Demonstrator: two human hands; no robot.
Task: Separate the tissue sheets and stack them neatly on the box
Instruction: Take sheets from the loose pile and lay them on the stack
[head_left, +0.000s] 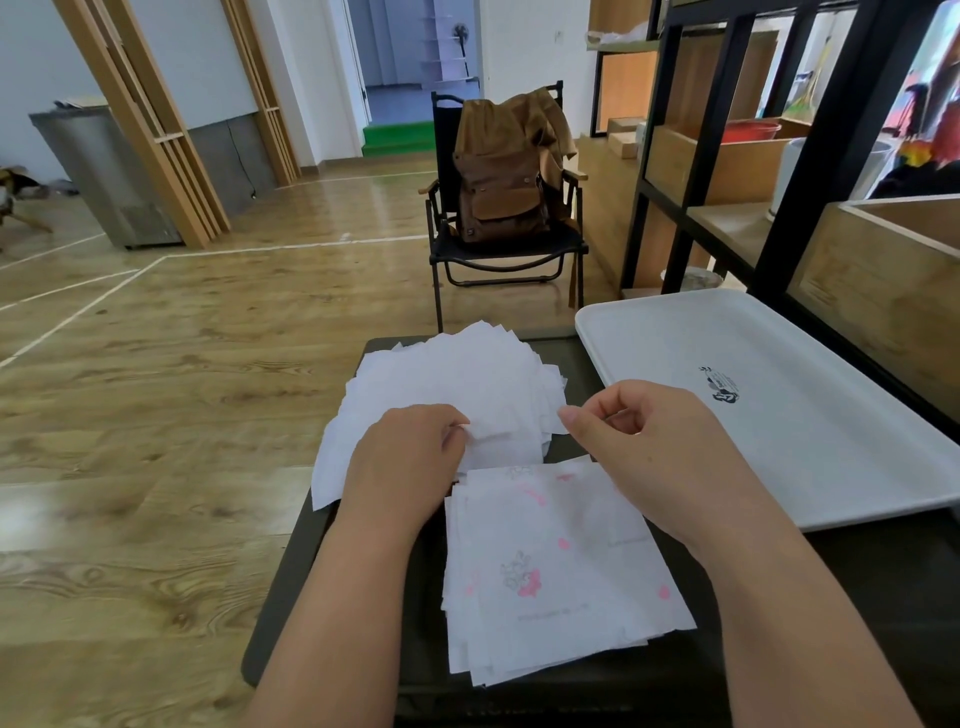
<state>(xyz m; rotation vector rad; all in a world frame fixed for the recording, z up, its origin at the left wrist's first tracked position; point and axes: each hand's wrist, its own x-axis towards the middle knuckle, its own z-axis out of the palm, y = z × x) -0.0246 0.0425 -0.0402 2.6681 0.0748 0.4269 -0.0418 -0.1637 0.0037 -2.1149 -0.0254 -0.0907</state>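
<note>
Loose pile of white tissue sheets (457, 384) lies fanned and uneven on the far half of a dark table (291, 587), corners sticking out left and past the far edge. Nearer the person, a second stack of tissue sheets (561, 566) sits roughly squared, top sheet printed with pink blotches and a small grey figure; its edges are slightly staggered at the near left corner. The two stacks meet or overlap slightly at the middle; exact contact hard to tell. No box as such is distinguishable; what is under the printed stack is hidden. Left hand (402, 467) rests on the near edge of the loose pile, fingers curled, pinching a sheet corner at the fingertips. Right hand (639, 441) hovers just right of the pile, thumb and forefinger brought together, other fingers loosely curled; whether a thin sheet is caught between them cannot be told from this view. Both forearms reach in from the bottom of the view. White plastic tray (810, 441) with a small dark logo lies to the right, overhanging the table edge, near the right hand. Beyond the table: black folding chair (447, 249) carrying a brown backpack (501, 192), on a wooden floor (156, 364). Black metal shelving (717, 130) with wooden crates stands at right.
</note>
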